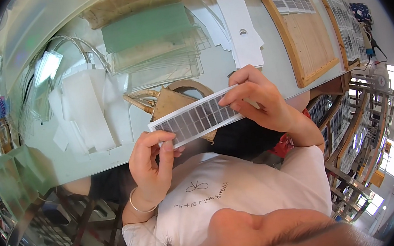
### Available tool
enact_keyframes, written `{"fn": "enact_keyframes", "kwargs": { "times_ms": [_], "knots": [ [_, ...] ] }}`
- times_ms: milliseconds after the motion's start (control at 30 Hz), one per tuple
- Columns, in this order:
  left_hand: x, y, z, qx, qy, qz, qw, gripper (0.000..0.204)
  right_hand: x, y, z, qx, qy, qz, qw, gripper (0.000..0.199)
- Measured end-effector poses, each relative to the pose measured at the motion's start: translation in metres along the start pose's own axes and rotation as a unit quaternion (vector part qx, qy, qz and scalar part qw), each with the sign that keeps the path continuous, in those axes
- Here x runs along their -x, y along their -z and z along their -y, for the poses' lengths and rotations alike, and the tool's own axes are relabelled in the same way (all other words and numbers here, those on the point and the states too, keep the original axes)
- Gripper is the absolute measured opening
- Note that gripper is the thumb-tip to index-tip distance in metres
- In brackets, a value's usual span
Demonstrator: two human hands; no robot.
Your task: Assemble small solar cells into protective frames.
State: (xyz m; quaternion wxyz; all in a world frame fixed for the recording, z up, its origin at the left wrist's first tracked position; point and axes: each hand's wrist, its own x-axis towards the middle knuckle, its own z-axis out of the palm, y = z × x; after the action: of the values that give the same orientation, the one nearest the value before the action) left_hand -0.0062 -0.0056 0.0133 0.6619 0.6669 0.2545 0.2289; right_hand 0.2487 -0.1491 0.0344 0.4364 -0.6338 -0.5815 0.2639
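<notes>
1. Two bare hands hold one long, narrow solar-cell strip [196, 118], a white-edged panel with a grid of dark cells, tilted so its right end rises toward two o'clock.
2. Left hand [151, 163], at seven o'clock from the strip's middle: fingers closed narrowly, thumb and fingertips pinching the strip's lower-left end. A thin bangle [138, 207] circles this wrist.
3. Right hand [256, 100], at three o'clock from the strip's middle: fingers curled over the upper-right end, gripping it.
4. Strip position: above the near edge of the pale worktable [276, 63], in front of the person's white shirt [241, 190].
5. Clear glass sheets [157, 51] lie stacked at twelve o'clock from the strip; white paper sheets [86, 107] at ten o'clock.
6. Wooden-framed tray [310, 41] with further cell strips, at two o'clock.
</notes>
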Motion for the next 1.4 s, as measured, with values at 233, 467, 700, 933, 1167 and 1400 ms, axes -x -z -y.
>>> {"fn": "enact_keyframes", "kwargs": {
  "times_ms": [233,467,700,933,1167,1400],
  "knots": [
    [0.015,0.014,-0.009,-0.004,0.055,-0.018,0.998,0.009,-0.013,0.000,0.009,0.000,-0.017,0.074,0.997,0.035],
    [0.015,0.015,-0.019,0.054,0.129,-0.039,0.989,0.010,-0.012,-0.001,0.010,-0.014,-0.025,0.082,0.996,0.033],
    [0.010,0.014,-0.020,0.075,0.156,-0.003,0.985,0.010,-0.007,-0.003,0.007,-0.017,-0.033,0.044,0.998,0.036],
    [0.007,0.009,-0.022,0.076,0.151,0.029,0.985,0.010,0.002,0.004,0.012,-0.068,-0.110,0.040,0.991,0.036],
    [0.010,0.015,-0.029,0.086,0.189,0.010,0.978,0.009,-0.007,0.001,0.015,-0.111,-0.123,0.047,0.985,0.031],
    [0.015,0.012,-0.030,0.093,0.212,-0.003,0.973,0.008,-0.006,0.000,0.010,-0.073,-0.060,0.043,0.995,0.028]
  ]
}}
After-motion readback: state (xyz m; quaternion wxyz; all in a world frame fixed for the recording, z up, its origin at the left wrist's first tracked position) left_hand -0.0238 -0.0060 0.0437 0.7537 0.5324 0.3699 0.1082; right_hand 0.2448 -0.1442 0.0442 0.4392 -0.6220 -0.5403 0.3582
